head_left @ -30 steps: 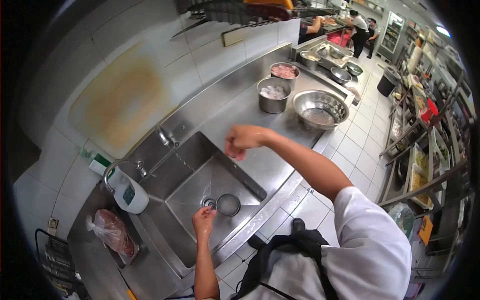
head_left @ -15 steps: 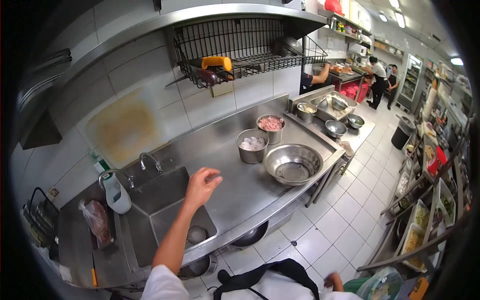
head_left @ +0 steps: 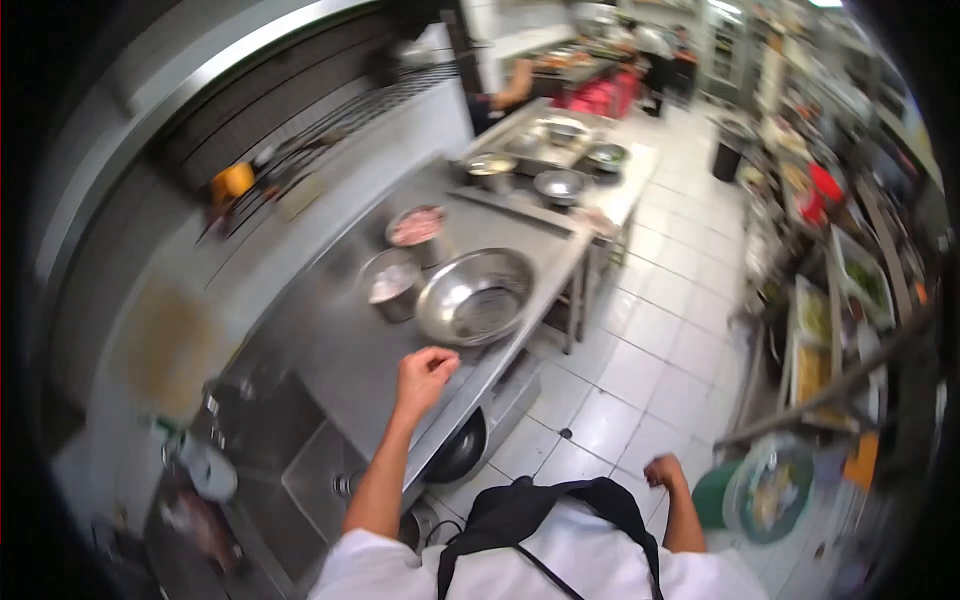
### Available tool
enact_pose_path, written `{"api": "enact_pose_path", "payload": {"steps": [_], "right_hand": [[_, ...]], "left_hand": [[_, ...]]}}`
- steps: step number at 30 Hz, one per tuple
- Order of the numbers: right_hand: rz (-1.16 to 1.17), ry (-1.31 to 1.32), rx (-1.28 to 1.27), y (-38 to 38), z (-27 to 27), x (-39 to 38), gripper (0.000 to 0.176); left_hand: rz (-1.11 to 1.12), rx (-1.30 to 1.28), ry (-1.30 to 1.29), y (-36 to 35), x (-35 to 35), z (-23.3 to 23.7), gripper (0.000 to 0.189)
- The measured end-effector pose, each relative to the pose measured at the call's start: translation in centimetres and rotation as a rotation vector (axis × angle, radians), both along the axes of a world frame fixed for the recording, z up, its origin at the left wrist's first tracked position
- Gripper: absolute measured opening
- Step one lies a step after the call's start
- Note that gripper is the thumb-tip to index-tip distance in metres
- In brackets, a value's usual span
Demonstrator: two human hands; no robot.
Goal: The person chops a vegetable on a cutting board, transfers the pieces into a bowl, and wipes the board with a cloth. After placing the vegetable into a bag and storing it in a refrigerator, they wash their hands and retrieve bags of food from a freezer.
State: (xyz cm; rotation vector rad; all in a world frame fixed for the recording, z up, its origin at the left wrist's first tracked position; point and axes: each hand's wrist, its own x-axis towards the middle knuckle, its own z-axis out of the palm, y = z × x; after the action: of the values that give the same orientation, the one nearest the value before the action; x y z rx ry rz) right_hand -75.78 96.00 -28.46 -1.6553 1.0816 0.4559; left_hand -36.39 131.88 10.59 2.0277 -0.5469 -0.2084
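My left hand [head_left: 425,378] hangs over the steel counter's front edge, fingers curled together, with nothing visible in it. Just beyond it, a large steel bowl [head_left: 455,300] rests on the counter, its base perforated or textured. Two steel pots stand behind the bowl: one with whitish, pale chunks [head_left: 392,283], the other with pink raw meat [head_left: 418,226]. Low at my right side, my right hand [head_left: 663,472] is closed in a loose fist above the tiled floor, near a green bin [head_left: 722,492], and no object shows in it.
To the left lie a sink [head_left: 315,475], a white bottle [head_left: 208,470] and a bagged reddish item. Further along the counter are several metal bowls [head_left: 560,185]. Shelves with food trays [head_left: 812,370] line the right side of the white-tiled aisle [head_left: 640,340]. Other people work at the back.
My view has swung to the right and down, so counter and pots appear further left. My left hand's fingers have curled in more. My right hand has risen further into view.
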Motion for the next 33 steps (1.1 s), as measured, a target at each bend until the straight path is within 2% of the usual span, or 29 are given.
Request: {"api": "enact_pose_path", "payload": {"steps": [1,2,3,4,5,6,8,9,10,11,13,14,16,18,20,23,26,29,33], "right_hand": [[0.194,0.035,-0.255,0.9,4.4,1.3,0.02],[0.168,-0.036,-0.317,0.2,1.2,0.6,0.021],[0.186,0.073,-0.36,0.6,2.1,0.7,0.021],[-0.083,0.027,-0.235,2.3,7.4,0.8,0.018],[-0.044,0.058,-0.339,3.0,6.5,-0.6,0.017],[0.002,0.091,-0.444,3.5,6.0,-1.7,0.016],[0.06,0.217,-0.348,5.5,6.2,-5.0,0.014],[0.036,0.319,-0.338,6.8,1.9,-7.9,0.013],[0.313,0.302,-0.521,8.7,0.3,-10.9,0.009],[0.67,0.372,-0.594,10.9,2.4,-12.7,0.006],[0.496,0.448,-0.513,16.6,0.0,-17.8,0.009],[-0.114,0.49,-0.245,19.8,-8.1,-22.1,0.012],[0.463,0.56,-0.441,25.7,-1.4,-23.5,0.015],[-0.099,0.616,-0.284,31.0,-0.8,-23.7,0.016],[-0.299,0.649,-0.274,36.2,-2.0,-24.3,0.016],[-0.416,0.651,-0.172,40.9,-2.3,-23.3,0.013],[-0.506,0.607,-0.1,42.1,-3.1,-22.2,0.01],[-0.662,0.539,-0.033,39.9,-4.4,-21.9,0.008],[-1.336,0.466,0.196,33.7,-6.4,-23.3,0.008]], "left_hand": [[-0.016,-0.045,0.102,-1.0,-0.4,-0.5,0.011],[-0.011,-0.057,0.133,-1.9,-0.8,-0.9,0.01],[-0.007,-0.072,0.164,-3.1,-1.2,-1.1,0.01],[-0.02,-0.113,0.195,-4.4,-1.8,-0.9,0.012],[-0.021,-0.149,0.227,-5.3,-2.1,-0.9,0.016],[-0.115,-0.168,0.144,-6.0,-1.6,-2.8,0.02],[-0.273,-0.228,-0.019,-7.3,-0.2,-6.7,0.028],[-0.242,-0.166,0.009,-8.4,-0.9,-6.6,0.032],[-0.293,-0.135,0.029,-9.2,-0.8,-7.1,0.03],[-0.347,-0.104,0.047,-10.1,-0.5,-7.9,0.029],[-0.425,-0.135,0.176,-11.7,-1.8,-7.9,0.022],[-0.485,-0.185,0.157,-12.6,-2.1,-9.0,0.022],[-0.526,-0.181,0.221,-14.0,-3.0,-10.5,0.021],[-0.592,-0.149,0.22,-14.8,-4.2,-10.5,0.02],[-0.656,-0.129,0.219,-16.0,-5.3,-10.4,0.019],[-0.718,-0.118,0.255,-17.2,-7.1,-11.2,0.018],[-0.77,-0.097,0.204,-18.7,-8.8,-11.6,0.017],[-0.792,-0.068,0.198,-21.0,-11.1,-11.5,0.018],[-0.877,-0.039,0.138,-25.6,-14.8,-12.1,0.017]]}}
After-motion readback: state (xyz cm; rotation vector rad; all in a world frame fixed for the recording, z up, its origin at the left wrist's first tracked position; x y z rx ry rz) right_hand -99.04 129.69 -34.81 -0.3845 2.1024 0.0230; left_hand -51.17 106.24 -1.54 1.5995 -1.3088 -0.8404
